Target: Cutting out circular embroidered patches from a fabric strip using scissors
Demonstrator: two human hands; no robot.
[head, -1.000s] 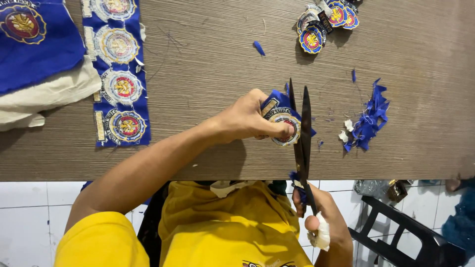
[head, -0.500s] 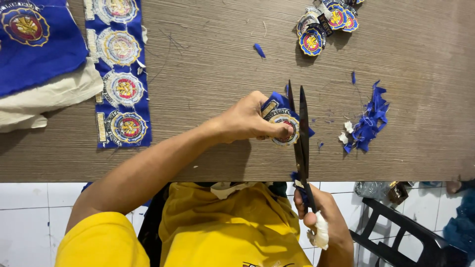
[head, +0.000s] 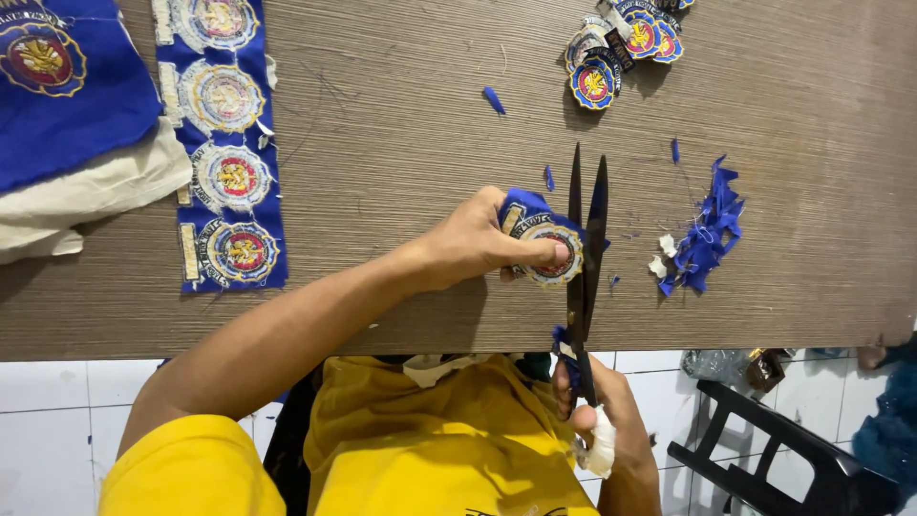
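My left hand [head: 478,239] pinches a round embroidered patch [head: 547,250] with blue cloth still around it, holding it just above the wooden table [head: 401,143]. My right hand [head: 597,420], below the table's near edge, grips the handles of long black scissors [head: 585,239]. The blades point away from me, slightly apart, against the right edge of the patch. A white wrap covers part of the right hand's finger.
A blue cloth strip with several uncut patches [head: 224,143] lies at the left, beside folded blue and cream fabric [head: 67,124]. Finished cut patches [head: 621,48] are piled at the far right. Blue trimmings [head: 707,234] lie right of the scissors. A black chair [head: 783,449] stands at the lower right.
The scissor blades have drawn a little closer together along the patch's right edge. Both hands stay in nearly the same place.
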